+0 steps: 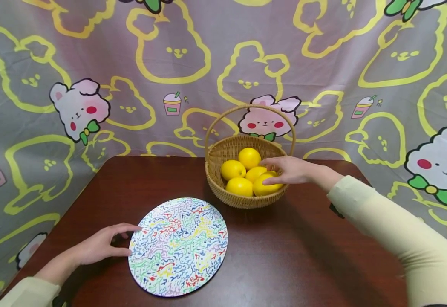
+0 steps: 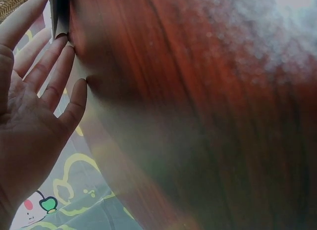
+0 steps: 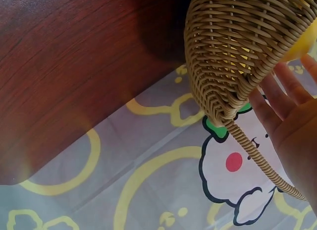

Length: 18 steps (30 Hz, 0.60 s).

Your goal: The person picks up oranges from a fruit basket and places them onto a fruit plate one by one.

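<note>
A wicker basket [image 1: 246, 202] with a tall arched handle holds several yellow lemons [image 1: 240, 186]. My right hand [image 1: 290, 169] reaches over the basket's right side, thumb and fingers spread about the rightmost lemon [image 1: 264, 186]. In the right wrist view the fingers of that hand [image 3: 297, 111] look nearly straight, and the basket wall hides part of them. A round white board [image 1: 179, 247] with multicoloured squiggles lies left of the basket. Beside its left edge is my left hand [image 1: 100, 244], fingers loosely extended, fingertips and thumb at the rim.
Everything stands on a dark reddish-brown table [image 1: 284, 256]. Behind it and along the sides hangs a grey curtain [image 1: 192, 98] printed with yellow outlines and rabbit faces. The basket handle [image 1: 250, 106] arches up behind the lemons.
</note>
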Each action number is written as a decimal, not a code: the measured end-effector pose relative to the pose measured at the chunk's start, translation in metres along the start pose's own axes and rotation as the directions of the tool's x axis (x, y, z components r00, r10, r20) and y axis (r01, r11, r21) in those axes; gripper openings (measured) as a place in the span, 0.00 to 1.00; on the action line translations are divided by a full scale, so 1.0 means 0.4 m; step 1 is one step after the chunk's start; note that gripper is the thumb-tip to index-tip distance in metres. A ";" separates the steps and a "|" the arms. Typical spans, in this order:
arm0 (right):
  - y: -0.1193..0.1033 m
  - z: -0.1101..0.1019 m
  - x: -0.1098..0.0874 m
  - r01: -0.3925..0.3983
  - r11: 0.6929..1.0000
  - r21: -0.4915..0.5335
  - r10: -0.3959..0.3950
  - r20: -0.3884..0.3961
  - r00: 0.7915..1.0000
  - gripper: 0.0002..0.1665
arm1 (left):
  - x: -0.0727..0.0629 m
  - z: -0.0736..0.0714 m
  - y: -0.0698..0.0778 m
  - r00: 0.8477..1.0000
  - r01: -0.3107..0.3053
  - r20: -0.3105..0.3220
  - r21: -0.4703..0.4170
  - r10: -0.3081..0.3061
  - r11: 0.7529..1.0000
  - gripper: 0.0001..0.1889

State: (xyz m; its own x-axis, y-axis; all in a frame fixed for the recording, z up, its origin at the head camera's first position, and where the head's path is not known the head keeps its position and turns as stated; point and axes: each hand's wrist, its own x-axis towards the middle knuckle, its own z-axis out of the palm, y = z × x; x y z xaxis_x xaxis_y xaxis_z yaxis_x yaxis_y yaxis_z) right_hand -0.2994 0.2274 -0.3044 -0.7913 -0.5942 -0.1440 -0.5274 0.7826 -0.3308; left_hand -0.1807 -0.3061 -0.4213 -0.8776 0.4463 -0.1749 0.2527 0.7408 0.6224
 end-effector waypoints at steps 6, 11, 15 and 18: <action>0.005 0.008 0.007 -0.002 1.000 0.000 0.002 0.007 1.000 0.44 | 0.001 0.001 -0.003 1.000 -0.005 0.002 0.006 0.005 1.000 0.33; 0.008 0.018 0.012 0.000 1.000 -0.010 0.000 0.021 1.000 0.42 | 0.002 0.000 -0.005 1.000 -0.011 0.012 -0.003 0.011 1.000 0.33; 0.013 0.023 0.021 0.006 1.000 -0.025 -0.005 0.029 1.000 0.42 | 0.003 0.000 -0.006 1.000 -0.019 0.012 -0.006 0.019 1.000 0.33; 0.016 0.025 0.028 0.022 0.999 -0.036 -0.021 0.032 0.999 0.43 | 0.002 0.000 -0.007 1.000 -0.024 0.010 -0.004 0.024 1.000 0.32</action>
State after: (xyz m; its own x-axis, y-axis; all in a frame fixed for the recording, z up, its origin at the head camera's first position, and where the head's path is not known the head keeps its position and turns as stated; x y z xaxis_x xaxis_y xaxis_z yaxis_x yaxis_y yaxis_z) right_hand -0.3084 0.2239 -0.3176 -0.7697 -0.6162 -0.1670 -0.5556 0.7753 -0.3004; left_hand -0.1822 -0.3077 -0.4233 -0.8671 0.4689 -0.1678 0.2721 0.7282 0.6291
